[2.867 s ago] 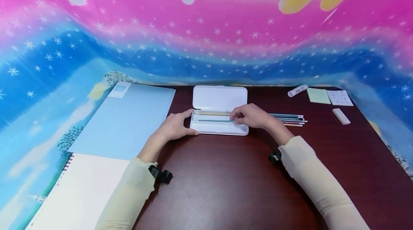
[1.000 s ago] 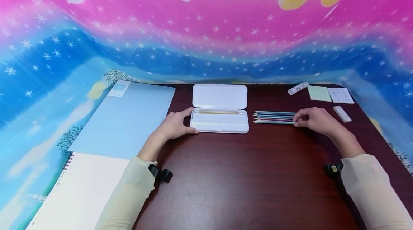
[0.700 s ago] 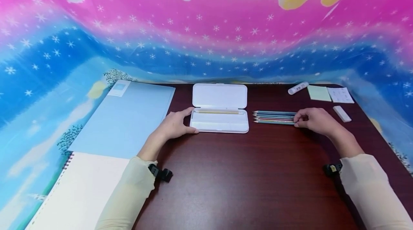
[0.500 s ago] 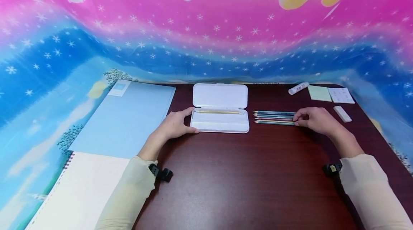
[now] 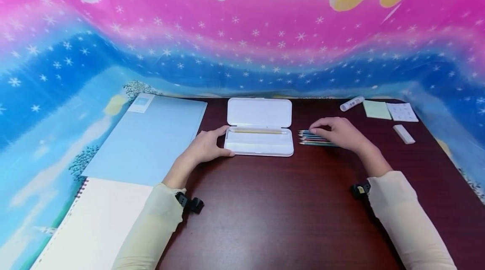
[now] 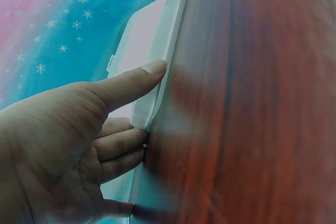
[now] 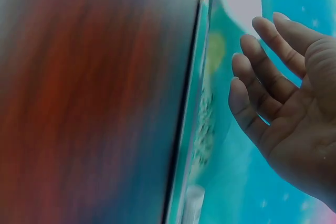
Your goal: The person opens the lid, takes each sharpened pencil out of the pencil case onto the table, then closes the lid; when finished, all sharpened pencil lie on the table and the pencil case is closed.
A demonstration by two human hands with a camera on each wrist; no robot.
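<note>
Nearest the person, the dark reddish-brown wooden table [image 5: 273, 215] shows a broad bare stretch between the two cream sleeves, running up to the white plastic pencil case [image 5: 259, 147]. At the near left an open spiral-bound pad of white paper [image 5: 98, 223] overhangs the table's left edge, and beyond it lies a pale blue folder [image 5: 151, 139] whose right edge stops just short of the case.

The left hand [image 5: 206, 148] rests against the case's left end with fingers relaxed and straight; in the left wrist view the thumb lies along the tray's rim and the fingers [image 6: 123, 145] touch its side. The case stands open, lid laid flat towards the backdrop, with one gold pencil [image 5: 259, 132] in the tray's far channel.

Just right of the case lies a row of coloured pencils [image 5: 308, 138], tips pointing at the case, a narrow strip of bare wood between them. The right hand [image 5: 339, 133] is open, fingers spread and loosely extended over the pencils' middle; whether it touches them cannot be told.

Farther right lie a white eraser [image 5: 403, 134], a white glue stick [image 5: 351, 103], a pale green sticky-note pad [image 5: 377, 109] and a white printed card [image 5: 402, 112], near the far right edge.

Half a second ago the right hand sat at the pencils' blunt ends; it has since slid left along them towards the case.
</note>
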